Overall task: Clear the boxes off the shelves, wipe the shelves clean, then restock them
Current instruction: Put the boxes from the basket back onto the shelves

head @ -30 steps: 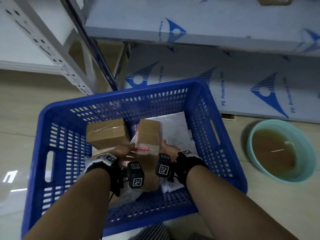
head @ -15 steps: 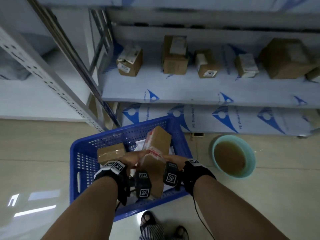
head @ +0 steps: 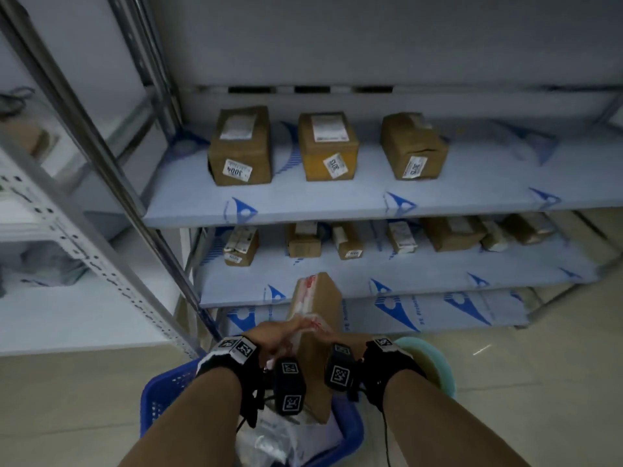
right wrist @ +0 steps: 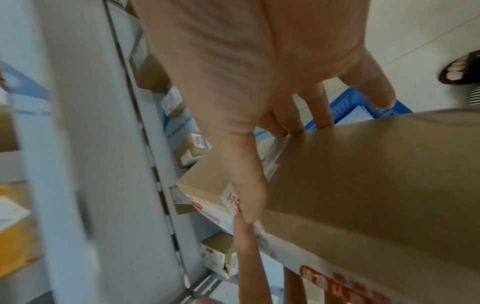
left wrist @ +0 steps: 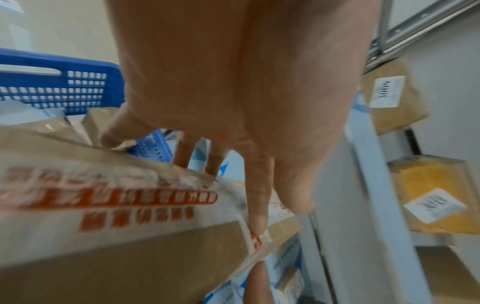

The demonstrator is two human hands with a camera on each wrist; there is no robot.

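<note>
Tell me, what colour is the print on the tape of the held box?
Orange-red print on whitish tape, clearest in the left wrist view.

The left hand (left wrist: 233, 86) fills the top centre of the frame, its fingers (left wrist: 255, 197) pressed along the upper edge of a long brown cardboard box with red-printed white tape (left wrist: 116, 236) at lower left. A blue perforated plastic basket (left wrist: 59, 82) sits at upper left. At right, a yellow labelled parcel (left wrist: 439, 197) lies on a pale shelf board (left wrist: 361, 185).

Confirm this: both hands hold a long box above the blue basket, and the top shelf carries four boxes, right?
Not quite. The top shelf carries three boxes, as the head view shows. Both hands, left hand and right hand, do hold the long box above the blue basket.
</note>
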